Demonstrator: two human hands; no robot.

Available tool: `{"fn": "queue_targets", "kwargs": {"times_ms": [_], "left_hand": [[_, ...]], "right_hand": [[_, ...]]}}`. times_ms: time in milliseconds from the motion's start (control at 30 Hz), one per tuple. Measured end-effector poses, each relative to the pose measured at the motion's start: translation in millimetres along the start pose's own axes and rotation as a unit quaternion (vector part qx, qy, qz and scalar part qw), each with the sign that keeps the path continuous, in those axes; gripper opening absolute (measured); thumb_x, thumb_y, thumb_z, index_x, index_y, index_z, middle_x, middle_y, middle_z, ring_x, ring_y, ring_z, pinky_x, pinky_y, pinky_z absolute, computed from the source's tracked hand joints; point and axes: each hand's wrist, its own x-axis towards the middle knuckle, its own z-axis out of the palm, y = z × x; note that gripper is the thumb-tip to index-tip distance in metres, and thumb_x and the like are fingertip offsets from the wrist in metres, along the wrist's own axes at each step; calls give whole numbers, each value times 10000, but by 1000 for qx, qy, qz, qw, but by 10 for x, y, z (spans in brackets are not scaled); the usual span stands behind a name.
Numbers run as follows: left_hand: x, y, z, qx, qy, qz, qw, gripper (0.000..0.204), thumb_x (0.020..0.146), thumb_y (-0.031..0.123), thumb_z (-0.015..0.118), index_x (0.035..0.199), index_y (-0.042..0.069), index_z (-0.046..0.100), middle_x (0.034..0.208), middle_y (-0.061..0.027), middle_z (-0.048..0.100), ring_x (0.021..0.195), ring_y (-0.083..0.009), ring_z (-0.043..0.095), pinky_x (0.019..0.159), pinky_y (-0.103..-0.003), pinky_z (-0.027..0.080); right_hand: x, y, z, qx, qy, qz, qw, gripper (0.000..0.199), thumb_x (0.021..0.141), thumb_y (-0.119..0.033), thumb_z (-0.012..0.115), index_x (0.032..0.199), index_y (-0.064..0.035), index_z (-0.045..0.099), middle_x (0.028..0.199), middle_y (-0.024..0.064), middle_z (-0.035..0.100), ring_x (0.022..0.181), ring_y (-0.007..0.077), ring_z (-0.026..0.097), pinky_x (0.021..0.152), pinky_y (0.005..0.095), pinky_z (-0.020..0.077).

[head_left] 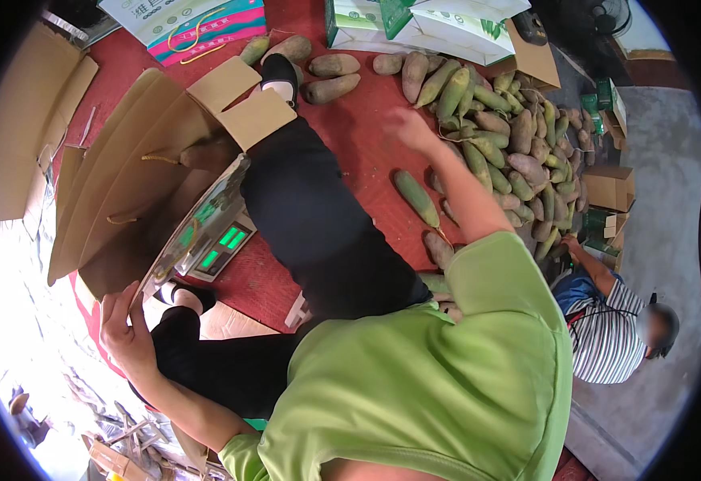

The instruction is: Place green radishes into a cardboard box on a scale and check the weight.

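At left, I see left hand (128, 330) gripping box (118, 172) edge; right hand (408, 130), blurred, near radishes (520, 132), can't tell grip.

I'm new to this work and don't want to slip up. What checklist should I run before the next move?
1. Left hand on the cardboard box: ok, at its near edge.
2. Box open: ok, flaps spread.
3. Scale switched on: ok, green display lit.
4. Box seated squarely on the scale: cannot tell, the contact is hidden.
5. Right hand empty: cannot tell, it is blurred beside the radish heap.
6. Radishes all gathered: not ok, several lie apart, including a green one.
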Motion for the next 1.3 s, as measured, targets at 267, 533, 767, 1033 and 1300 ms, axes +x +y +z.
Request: {"fn": "queue_targets", "kwargs": {"times_ms": [267, 533, 767, 1033, 1300], "left_hand": [[26, 61, -14, 5, 27, -9, 1000, 172, 740, -26, 625, 900, -1, 683, 752, -94, 575, 693, -217, 584, 651, -290, 455], [53, 68, -15, -12, 22, -48, 999, 194, 686, -26, 642, 872, 0, 692, 724, -98, 565, 699, -244, 568, 638, -323, 456], [49, -11, -16, -16, 21, -28, 999, 223, 637, -11, 652, 852, 20, 700, 722, -80, 575, 695, -240, 582, 632, -336, 478], [39, -14, -74, -9, 18, -13, 1000, 232, 622, 33, 685, 851, 67, 702, 715, -44, 563, 703, -222, 589, 629, -343, 488], [-23, -50, -99, 9, 9, 10, 1000, 194, 686, 82, 694, 880, 87, 684, 737, -30, 538, 749, -214, 576, 657, -351, 491]], "right_hand": [[-1286, 2069, 883, -156, 2, 284, 946, 516, 637, -222, 733, 1081, -27, 555, 1044, 208, 603, 989, 357, 590, 824, 407, 474], [-1492, 1299, 1035, -221, -63, 414, 881, 1005, 528, -311, 831, 1388, -171, 330, 1310, 157, 475, 1231, 347, 449, 1010, 431, 412], [-1513, 1023, 1144, -227, -61, 430, 872, 851, 532, -256, 807, 1267, -52, 430, 1175, 188, 562, 1146, 360, 520, 944, 447, 465], [-1097, 1023, 894, -167, -31, 320, 932, 617, 577, -211, 811, 1115, -50, 555, 1115, 183, 606, 1061, 356, 579, 859, 443, 490], [-313, -969, -178, 133, 56, 74, 987, 574, 619, -22, 748, 1158, 23, 556, 1015, 79, 608, 904, 174, 569, 786, 309, 469]]}}
